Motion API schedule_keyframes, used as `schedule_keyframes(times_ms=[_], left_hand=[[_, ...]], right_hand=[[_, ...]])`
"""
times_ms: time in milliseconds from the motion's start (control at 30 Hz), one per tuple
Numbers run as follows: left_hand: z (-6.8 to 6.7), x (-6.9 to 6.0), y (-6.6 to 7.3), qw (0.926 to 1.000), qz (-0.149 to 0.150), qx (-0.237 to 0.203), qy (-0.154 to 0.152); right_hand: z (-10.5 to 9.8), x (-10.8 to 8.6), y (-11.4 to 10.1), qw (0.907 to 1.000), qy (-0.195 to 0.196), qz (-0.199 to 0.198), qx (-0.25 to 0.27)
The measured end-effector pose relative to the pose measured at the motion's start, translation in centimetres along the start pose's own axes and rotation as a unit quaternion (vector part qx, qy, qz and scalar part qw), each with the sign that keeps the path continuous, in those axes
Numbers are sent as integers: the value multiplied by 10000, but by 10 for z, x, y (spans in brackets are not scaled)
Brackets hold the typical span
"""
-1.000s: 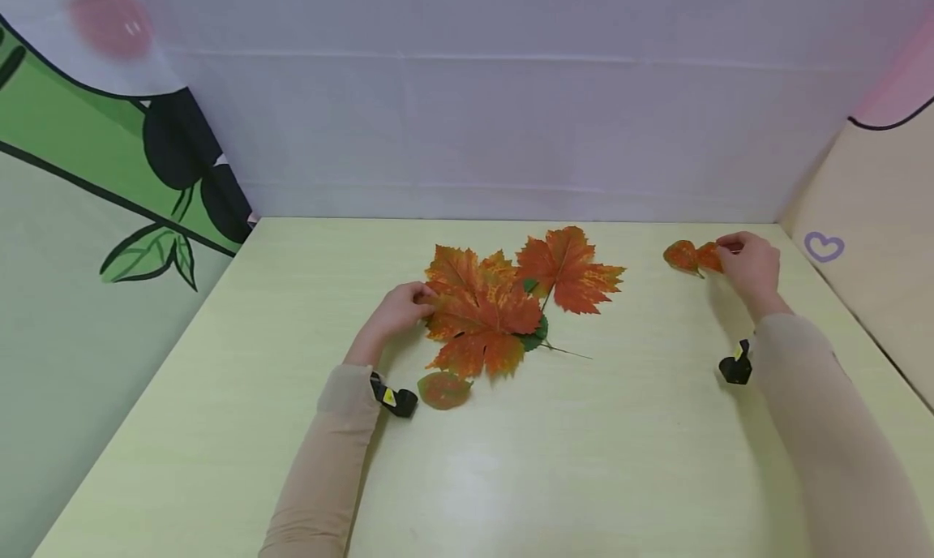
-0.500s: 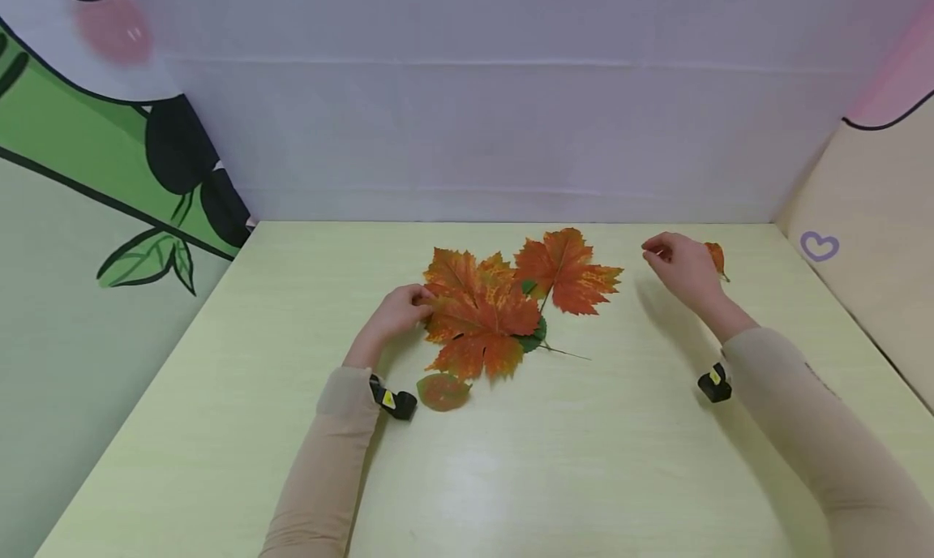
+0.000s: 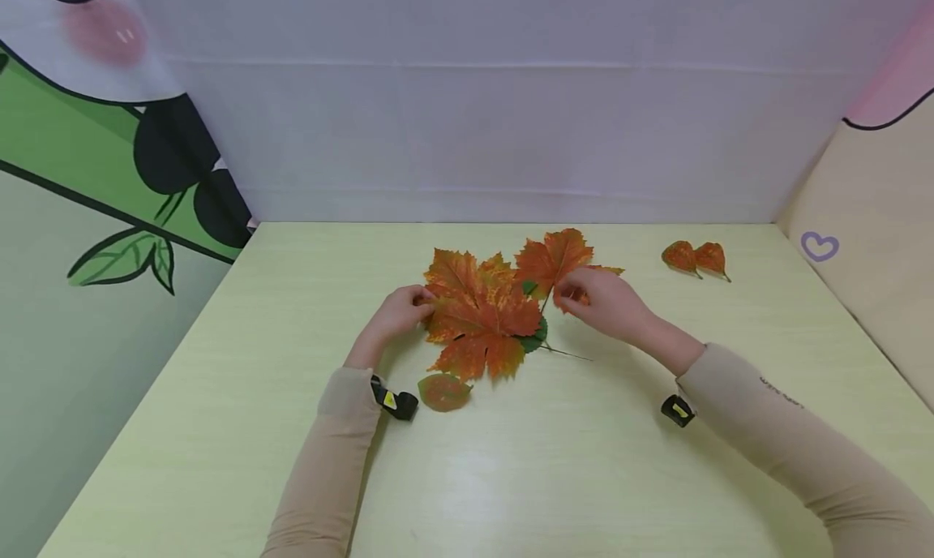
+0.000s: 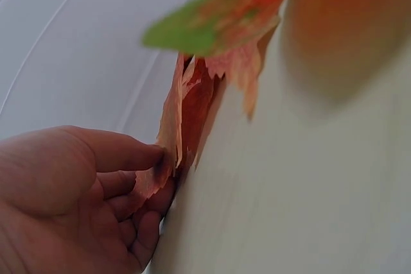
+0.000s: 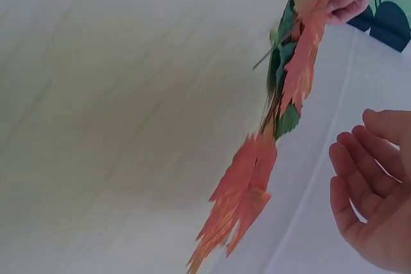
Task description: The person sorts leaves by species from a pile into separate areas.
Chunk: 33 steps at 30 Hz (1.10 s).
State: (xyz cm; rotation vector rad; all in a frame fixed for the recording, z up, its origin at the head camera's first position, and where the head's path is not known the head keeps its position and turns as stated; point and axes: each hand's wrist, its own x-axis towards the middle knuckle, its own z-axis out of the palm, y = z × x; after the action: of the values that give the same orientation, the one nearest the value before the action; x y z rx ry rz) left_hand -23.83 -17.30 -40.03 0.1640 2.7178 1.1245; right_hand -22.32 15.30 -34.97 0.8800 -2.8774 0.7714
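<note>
My left hand (image 3: 397,313) pinches the left edge of an orange maple leaf (image 3: 481,327), thumb on top and fingers beneath, as the left wrist view shows. That leaf lies over others in a pile, with a dark green leaf (image 3: 538,335) and thin stems poking out on the right. Another orange maple leaf (image 3: 550,254) lies at the pile's upper right. Over its lower part is my right hand (image 3: 609,305); in the right wrist view its fingers (image 5: 350,158) are loosely bent, hold nothing and stay apart from the leaf.
An oval reddish-green leaf (image 3: 445,392) lies just below the pile. Two small orange leaves, one left (image 3: 681,255) and one right (image 3: 711,258), lie side by side at the back right of the pale table (image 3: 584,477). A lilac backdrop (image 3: 511,136) stands behind.
My right hand has let go of the small leaf at the back right and moved left to the maple leaves. The two small leaves stay there. My left hand keeps its place.
</note>
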Motion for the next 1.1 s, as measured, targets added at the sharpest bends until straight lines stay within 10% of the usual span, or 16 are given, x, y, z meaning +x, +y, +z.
schedule_keyframes(times_ms=[333,800,1100], left_hand=[[-3,0,1,10000,-27,-12,-5],[-1,3,-2,10000,-25,-48,49],[1,3,-2,9999,-51,-125,0]], right_hand=[[22,-2,-59,9896,-312,-1336,-426],[62,-8,-107,9472,-836,-2858,-1186],[84,-5,-114,9458,-1170,-2677,-1419]])
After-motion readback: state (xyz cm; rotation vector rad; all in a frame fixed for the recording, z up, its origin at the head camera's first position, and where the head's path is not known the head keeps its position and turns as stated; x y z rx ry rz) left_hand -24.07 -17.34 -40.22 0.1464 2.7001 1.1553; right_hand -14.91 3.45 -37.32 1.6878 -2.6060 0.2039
